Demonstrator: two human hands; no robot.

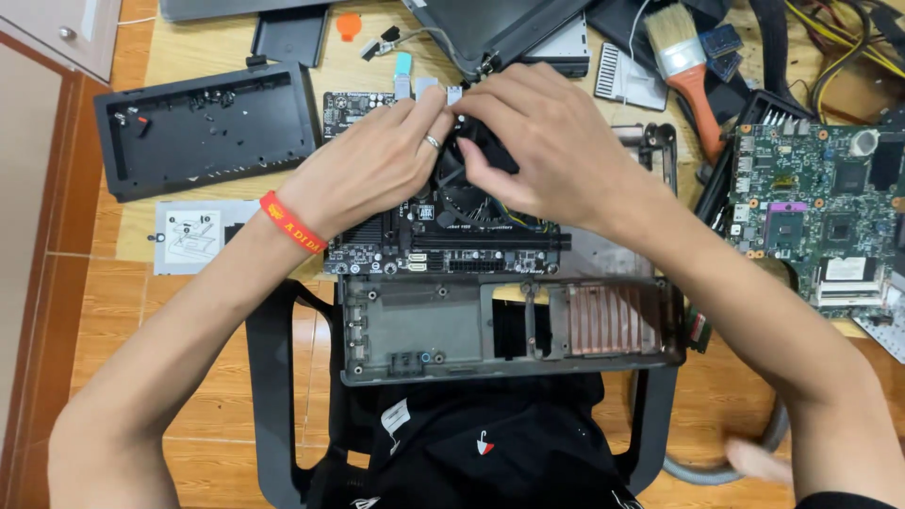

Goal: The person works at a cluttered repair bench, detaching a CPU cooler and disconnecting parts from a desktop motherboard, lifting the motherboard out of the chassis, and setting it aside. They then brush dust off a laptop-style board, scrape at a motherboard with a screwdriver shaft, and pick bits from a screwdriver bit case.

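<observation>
A black motherboard [377, 240] with a round black cooler fan [471, 203] lies on the wooden table in front of me. My left hand [372, 165], with a ring and a red wristband, rests on the board's upper left, fingers pinched by the fan's top edge. My right hand [542, 141] covers the fan's upper right, its fingertips closed on the black fan housing. What the left fingertips grip is hidden. A grey metal chassis frame [415, 325] with copper fins lies just below the board.
A black plastic tray cover [203, 127] lies at the left, a white-labelled metal plate [193, 236] below it. A green circuit board [815, 212] sits at the right, a paintbrush [688, 61] behind it. Laptop parts and cables crowd the far edge. A chair and black bag are below.
</observation>
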